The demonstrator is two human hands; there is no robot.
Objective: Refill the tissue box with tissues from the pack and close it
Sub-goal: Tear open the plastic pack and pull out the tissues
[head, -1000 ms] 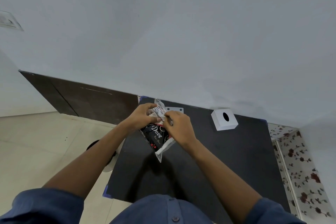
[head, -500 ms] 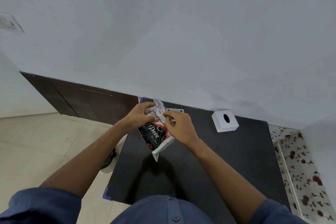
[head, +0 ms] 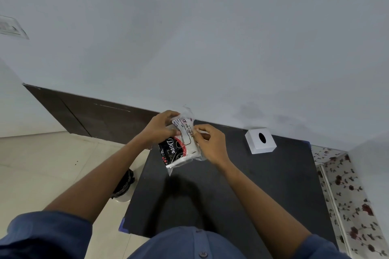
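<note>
A clear plastic tissue pack [head: 181, 147] with a black, red and white print hangs above the far left part of the black table [head: 242, 185]. My left hand [head: 161, 126] grips its upper left edge. My right hand [head: 211, 143] pinches the plastic at its upper right. The white tissue box [head: 260, 141], square with a dark oval slot on top, stands shut at the far right of the table, well apart from both hands.
A pale wall runs behind the table, with a dark brown panel [head: 88, 120] at the left. A white bin with a black liner [head: 124, 185] stands on the tiled floor left of the table. A flowered cloth [head: 345, 191] lies along the right side.
Both hands have lifted the pack a little and turned it more upright. My right hand's fingers have shifted onto the pack's upper right edge. The tissue box has not moved.
</note>
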